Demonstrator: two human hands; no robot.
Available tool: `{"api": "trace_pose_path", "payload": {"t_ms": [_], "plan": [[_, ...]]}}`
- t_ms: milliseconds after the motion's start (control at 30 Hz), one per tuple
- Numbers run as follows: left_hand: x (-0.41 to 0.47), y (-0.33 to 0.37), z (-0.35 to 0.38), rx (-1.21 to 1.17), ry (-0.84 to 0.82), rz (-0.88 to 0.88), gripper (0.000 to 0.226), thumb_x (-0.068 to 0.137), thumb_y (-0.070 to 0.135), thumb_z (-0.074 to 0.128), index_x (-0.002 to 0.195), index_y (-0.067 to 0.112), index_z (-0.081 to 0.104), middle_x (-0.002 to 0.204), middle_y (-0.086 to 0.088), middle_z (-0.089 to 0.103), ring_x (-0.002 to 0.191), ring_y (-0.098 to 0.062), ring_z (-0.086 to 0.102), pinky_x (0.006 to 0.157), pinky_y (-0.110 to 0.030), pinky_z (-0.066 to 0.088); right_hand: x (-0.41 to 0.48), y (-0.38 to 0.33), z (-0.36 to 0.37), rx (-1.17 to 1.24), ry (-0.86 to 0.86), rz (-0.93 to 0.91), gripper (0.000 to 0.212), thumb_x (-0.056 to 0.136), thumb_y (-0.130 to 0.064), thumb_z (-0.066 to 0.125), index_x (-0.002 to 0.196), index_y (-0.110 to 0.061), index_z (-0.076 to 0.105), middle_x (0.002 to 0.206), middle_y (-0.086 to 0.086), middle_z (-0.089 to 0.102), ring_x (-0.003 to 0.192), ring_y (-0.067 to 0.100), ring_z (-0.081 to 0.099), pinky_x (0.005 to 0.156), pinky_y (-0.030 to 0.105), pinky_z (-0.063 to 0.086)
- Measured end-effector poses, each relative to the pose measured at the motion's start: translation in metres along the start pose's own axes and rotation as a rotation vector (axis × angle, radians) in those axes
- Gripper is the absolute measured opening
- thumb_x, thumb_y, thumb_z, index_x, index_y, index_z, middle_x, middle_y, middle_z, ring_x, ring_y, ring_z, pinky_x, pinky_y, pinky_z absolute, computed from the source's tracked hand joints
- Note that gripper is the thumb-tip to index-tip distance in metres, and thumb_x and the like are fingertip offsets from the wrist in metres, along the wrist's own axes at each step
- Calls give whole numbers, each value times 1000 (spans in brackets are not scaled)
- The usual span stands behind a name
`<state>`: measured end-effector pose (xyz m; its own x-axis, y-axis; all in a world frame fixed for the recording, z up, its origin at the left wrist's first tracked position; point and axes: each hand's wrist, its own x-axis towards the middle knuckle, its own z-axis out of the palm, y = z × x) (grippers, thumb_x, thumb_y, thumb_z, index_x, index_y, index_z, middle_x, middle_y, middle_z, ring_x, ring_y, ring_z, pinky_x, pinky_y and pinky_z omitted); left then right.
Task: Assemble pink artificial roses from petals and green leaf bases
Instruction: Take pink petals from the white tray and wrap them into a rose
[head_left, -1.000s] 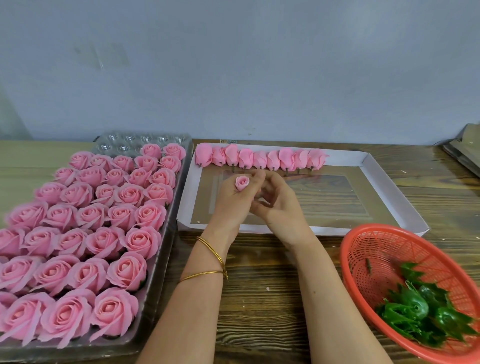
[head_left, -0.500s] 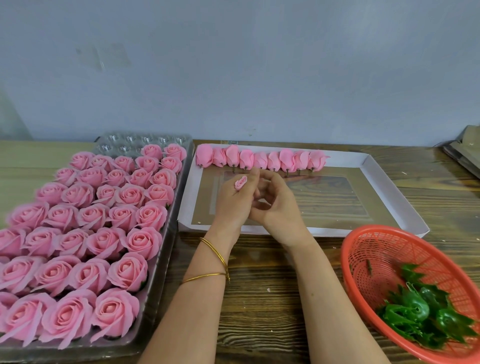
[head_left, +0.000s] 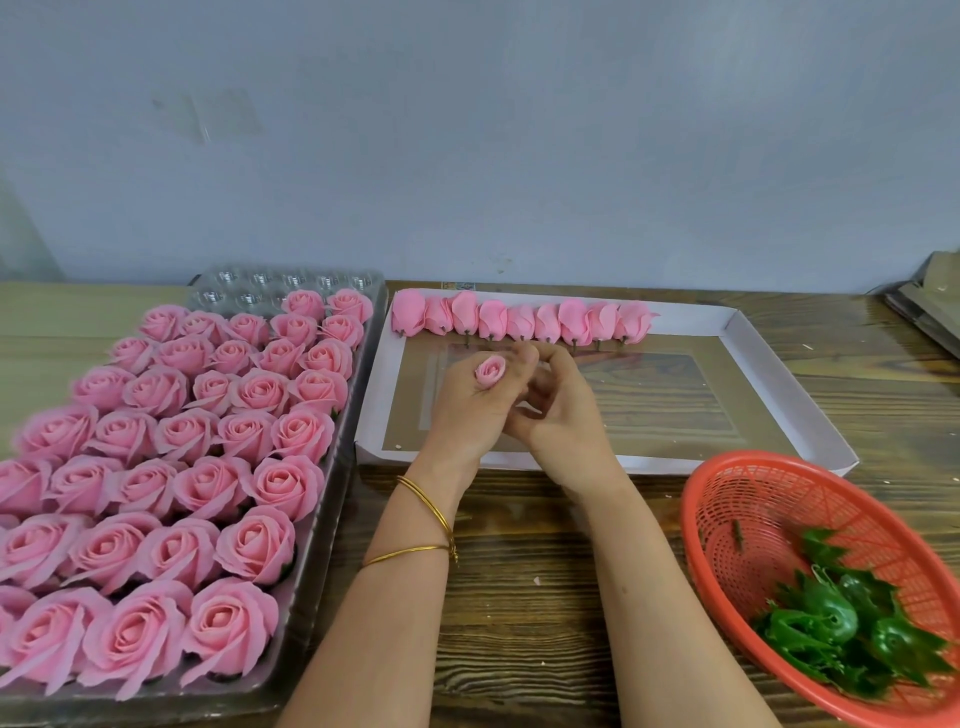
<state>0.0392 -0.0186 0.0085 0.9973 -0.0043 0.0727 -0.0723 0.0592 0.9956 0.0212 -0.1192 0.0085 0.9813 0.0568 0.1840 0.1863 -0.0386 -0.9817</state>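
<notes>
Well, my left hand (head_left: 467, 410) is curled around a small pink rosebud (head_left: 490, 370). The fingers wrap its lower part, and the spiral top peeks out above my knuckles, facing up toward me. My right hand (head_left: 561, 415) sits just beside it at 3 o'clock. Its fingers are bent inward, with the tips against my left fingers. I cannot tell whether they pinch anything of their own, since the left hand hides the spot. Two thin gold bangles (head_left: 426, 512) lie on my left wrist.

Both hands hover over the near half of a shallow white tray (head_left: 675, 462). At 12 o'clock from my hands, a row of closed buds (head_left: 519, 319) lies side by side along the tray's far wall, with short stems pointing toward me.

At 9 o'clock, a clear plastic tray (head_left: 332, 499) holds rows of open pink roses (head_left: 182, 467), and a few cups in its far corner are bare. At 4 o'clock, a red mesh basket (head_left: 727, 499) has green leaf bases (head_left: 841, 629) heaped in its near side. Everything rests on a dark wooden table (head_left: 519, 597).
</notes>
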Motion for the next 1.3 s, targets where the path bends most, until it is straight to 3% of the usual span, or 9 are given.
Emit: {"api": "trace_pose_path", "payload": {"t_ms": [133,267,367,500,667,967,1100,1200,1300], "plan": [[1,0,-1,10,10,8,35,91,32,64,87,-3,67,83,-23,66,78,-26,66,71,-36,56,-2,-2,0,30,-53,21,46,84,14,63,123,-6,48,111,9,72,103,13,69,82,23,55],[0,0,-2,19,5,15,41,93,40,59,87,0,66,81,-20,66,76,-22,67,64,-20,54,-2,-3,0,20,-55,12,43,85,13,63,122,-5,51,107,14,72,104,26,67,93,34,55],[0,1,-2,-15,15,-7,51,94,46,55,82,-3,60,84,-24,63,79,-27,67,69,-27,57,-2,-1,0,-5,-20,-7,48,80,17,65,120,-6,54,102,13,71,91,18,67,84,27,57],[-1,0,0,-1,12,-21,42,95,47,52,72,13,61,88,-25,64,86,-27,68,70,-26,58,0,4,2,-80,9,-38,52,74,13,72,115,-16,56,98,7,65,86,10,61,80,35,59],[0,1,0,1,8,-17,39,93,47,54,98,10,66,91,-14,69,88,-19,70,78,-30,58,2,5,2,-129,40,-63,50,76,8,73,108,-26,55,85,-18,65,85,4,63,77,21,52],[-3,3,-1,-28,-17,63,18,92,26,64,93,9,70,85,-10,72,83,-20,71,69,-24,57,0,0,-1,-63,37,-6,49,80,3,74,120,-17,52,107,1,73,100,9,68,90,27,55],[-2,4,0,15,3,89,27,94,29,61,98,4,69,90,-16,72,87,-26,70,81,-41,59,0,0,2,-53,115,-50,39,75,1,70,107,-19,59,94,-2,70,87,5,65,75,18,52],[0,3,1,77,45,135,28,95,29,60,94,1,65,94,-21,68,91,-32,67,85,-51,54,2,-2,2,26,207,-56,30,70,-10,60,99,-16,63,91,-1,69,86,12,64,77,27,53],[-1,2,1,155,31,208,29,95,28,59,82,2,62,76,-13,63,71,-19,61,68,-39,56,3,-3,0,61,260,-47,23,78,-24,61,98,-14,65,101,13,66,88,19,62,77,30,52]]}}
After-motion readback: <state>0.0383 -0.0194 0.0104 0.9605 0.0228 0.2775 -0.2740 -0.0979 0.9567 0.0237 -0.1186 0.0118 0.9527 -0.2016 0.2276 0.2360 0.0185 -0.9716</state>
